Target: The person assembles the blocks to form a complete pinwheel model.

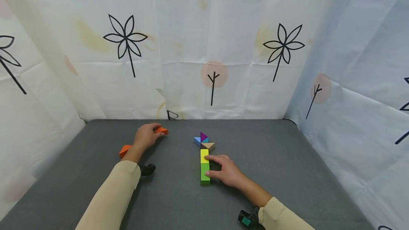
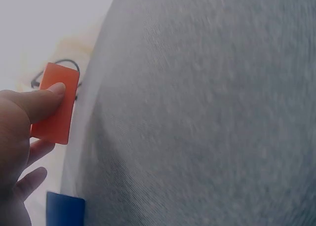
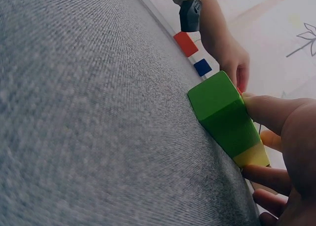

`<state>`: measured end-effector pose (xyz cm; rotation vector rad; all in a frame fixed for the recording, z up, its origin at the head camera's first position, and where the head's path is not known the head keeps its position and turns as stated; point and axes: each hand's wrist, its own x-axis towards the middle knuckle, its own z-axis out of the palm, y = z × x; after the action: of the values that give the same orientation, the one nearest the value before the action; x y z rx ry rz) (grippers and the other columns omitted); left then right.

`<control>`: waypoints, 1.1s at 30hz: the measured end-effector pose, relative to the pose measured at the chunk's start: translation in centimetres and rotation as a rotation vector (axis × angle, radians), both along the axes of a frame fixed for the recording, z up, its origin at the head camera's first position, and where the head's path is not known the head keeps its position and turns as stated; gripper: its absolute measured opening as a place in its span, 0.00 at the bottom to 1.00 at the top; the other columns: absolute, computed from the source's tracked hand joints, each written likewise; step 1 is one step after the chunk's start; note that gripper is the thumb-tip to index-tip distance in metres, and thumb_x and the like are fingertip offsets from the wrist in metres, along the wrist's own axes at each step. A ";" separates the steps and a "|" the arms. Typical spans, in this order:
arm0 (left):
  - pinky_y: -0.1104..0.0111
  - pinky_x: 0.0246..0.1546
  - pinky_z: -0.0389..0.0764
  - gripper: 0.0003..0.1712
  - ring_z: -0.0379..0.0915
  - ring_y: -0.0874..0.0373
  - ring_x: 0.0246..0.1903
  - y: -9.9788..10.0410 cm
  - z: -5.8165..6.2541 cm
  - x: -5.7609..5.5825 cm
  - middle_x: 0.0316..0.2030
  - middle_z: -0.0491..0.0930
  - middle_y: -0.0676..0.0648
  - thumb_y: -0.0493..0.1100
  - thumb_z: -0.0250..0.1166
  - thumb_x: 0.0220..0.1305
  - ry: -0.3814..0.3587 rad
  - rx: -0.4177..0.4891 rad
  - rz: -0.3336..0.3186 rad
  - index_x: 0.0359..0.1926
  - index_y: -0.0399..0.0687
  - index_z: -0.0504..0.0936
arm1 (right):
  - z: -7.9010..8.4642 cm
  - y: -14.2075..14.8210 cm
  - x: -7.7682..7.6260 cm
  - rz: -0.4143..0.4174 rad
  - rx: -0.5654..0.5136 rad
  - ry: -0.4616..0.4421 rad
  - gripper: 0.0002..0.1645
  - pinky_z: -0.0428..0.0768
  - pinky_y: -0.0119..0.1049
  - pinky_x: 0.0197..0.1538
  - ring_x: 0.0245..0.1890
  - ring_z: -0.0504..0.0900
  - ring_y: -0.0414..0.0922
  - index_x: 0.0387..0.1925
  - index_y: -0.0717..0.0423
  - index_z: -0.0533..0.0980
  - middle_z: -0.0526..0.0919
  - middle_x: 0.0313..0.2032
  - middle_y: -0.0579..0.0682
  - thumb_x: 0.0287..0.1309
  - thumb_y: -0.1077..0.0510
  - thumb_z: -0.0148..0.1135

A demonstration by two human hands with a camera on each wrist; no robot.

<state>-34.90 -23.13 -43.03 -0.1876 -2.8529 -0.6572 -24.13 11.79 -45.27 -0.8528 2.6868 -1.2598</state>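
My left hand (image 1: 145, 138) pinches an orange block (image 1: 162, 130) near the back left of the table, its thumb flat on one rectangular face in the left wrist view. A second orange block (image 1: 124, 150) lies beside the left wrist. Below the held block in the left wrist view is a dark blue block (image 2: 65, 210), hidden from the head view. At the centre, a green block (image 1: 205, 174) and a yellow block (image 1: 204, 154) stand end to end in a column. My right hand (image 1: 228, 171) rests against them, index fingertip on the yellow, thumb on the green.
Beyond the yellow block sits a cluster of small triangular pieces: tan (image 1: 209, 145), purple (image 1: 203, 136), light blue (image 1: 196, 141) and others. The grey table (image 1: 271, 148) is enclosed by patterned white cloth (image 1: 179, 81) at the back and sides. Black devices (image 1: 148, 169) are strapped on both wrists.
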 end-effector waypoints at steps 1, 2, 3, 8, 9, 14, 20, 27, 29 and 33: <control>0.46 0.53 0.71 0.28 0.71 0.39 0.53 0.2 0.1 0.0 0.54 0.78 0.38 0.49 0.68 0.64 -0.001 0.013 -0.005 0.62 0.43 0.77 | 0.0 0.0 0.0 0.000 0.001 -0.001 0.32 0.64 0.62 0.59 0.60 0.67 0.57 0.62 0.52 0.74 0.76 0.59 0.52 0.58 0.47 0.69; 0.47 0.52 0.72 0.28 0.72 0.39 0.53 0.4 0.2 0.0 0.54 0.78 0.38 0.48 0.67 0.64 -0.002 0.025 -0.009 0.62 0.43 0.77 | 0.0 0.0 0.0 0.001 0.000 -0.005 0.32 0.64 0.62 0.59 0.60 0.67 0.57 0.62 0.52 0.74 0.76 0.59 0.52 0.58 0.47 0.69; 0.47 0.51 0.72 0.28 0.72 0.39 0.52 0.6 0.3 0.0 0.54 0.78 0.37 0.48 0.67 0.64 -0.002 0.037 -0.014 0.62 0.43 0.77 | 0.0 0.1 0.0 0.001 -0.001 -0.008 0.32 0.64 0.62 0.59 0.60 0.67 0.57 0.62 0.52 0.74 0.76 0.59 0.52 0.58 0.47 0.69; 0.49 0.49 0.74 0.27 0.73 0.41 0.50 1.5 0.7 0.0 0.53 0.79 0.37 0.46 0.67 0.65 0.007 0.092 -0.039 0.63 0.43 0.76 | 0.0 0.1 0.0 -0.001 -0.004 -0.019 0.32 0.64 0.62 0.59 0.60 0.67 0.57 0.62 0.53 0.74 0.76 0.59 0.52 0.57 0.48 0.69; 0.50 0.48 0.74 0.27 0.73 0.41 0.50 1.7 0.7 0.0 0.53 0.79 0.37 0.46 0.66 0.65 0.011 0.102 -0.047 0.63 0.43 0.76 | 0.0 0.1 0.0 -0.001 -0.004 -0.020 0.32 0.64 0.62 0.59 0.60 0.67 0.57 0.62 0.53 0.74 0.76 0.59 0.52 0.57 0.48 0.69; 0.52 0.45 0.76 0.28 0.75 0.43 0.48 2.7 1.0 0.2 0.52 0.79 0.38 0.46 0.66 0.65 0.020 0.137 -0.066 0.63 0.43 0.75 | 0.1 0.1 0.0 0.001 -0.001 -0.017 0.32 0.64 0.62 0.59 0.61 0.66 0.57 0.62 0.52 0.74 0.76 0.60 0.52 0.58 0.47 0.69; 0.53 0.43 0.77 0.29 0.76 0.45 0.46 4.1 1.1 0.8 0.50 0.81 0.39 0.46 0.68 0.63 0.033 0.189 -0.097 0.63 0.44 0.75 | 0.2 0.0 0.0 0.001 0.006 -0.009 0.32 0.65 0.62 0.59 0.60 0.67 0.57 0.62 0.52 0.74 0.76 0.60 0.52 0.58 0.47 0.69; 0.53 0.48 0.77 0.29 0.77 0.48 0.47 5.7 0.4 1.0 0.50 0.81 0.42 0.44 0.70 0.60 0.050 0.271 -0.150 0.63 0.46 0.75 | 0.2 -0.1 0.0 -0.007 0.017 -0.015 0.32 0.65 0.62 0.58 0.60 0.67 0.57 0.62 0.50 0.74 0.76 0.59 0.52 0.57 0.47 0.70; 0.54 0.47 0.77 0.27 0.77 0.49 0.46 6.2 0.3 1.2 0.48 0.82 0.43 0.44 0.71 0.60 0.057 0.285 -0.154 0.60 0.46 0.77 | 0.2 -0.1 0.0 -0.006 0.017 -0.016 0.32 0.65 0.62 0.58 0.60 0.67 0.57 0.62 0.50 0.74 0.76 0.59 0.52 0.57 0.47 0.70; 0.56 0.45 0.78 0.22 0.77 0.51 0.42 7.1 0.1 1.5 0.44 0.83 0.45 0.43 0.71 0.59 0.057 0.296 -0.158 0.55 0.46 0.80 | 0.3 -0.1 0.0 -0.006 0.015 -0.015 0.33 0.65 0.62 0.58 0.60 0.67 0.57 0.62 0.50 0.74 0.76 0.59 0.52 0.57 0.47 0.70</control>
<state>-33.38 -16.05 -42.95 -0.3791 -2.6644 -1.0750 -24.09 11.68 -44.99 -0.8313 2.6860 -1.2401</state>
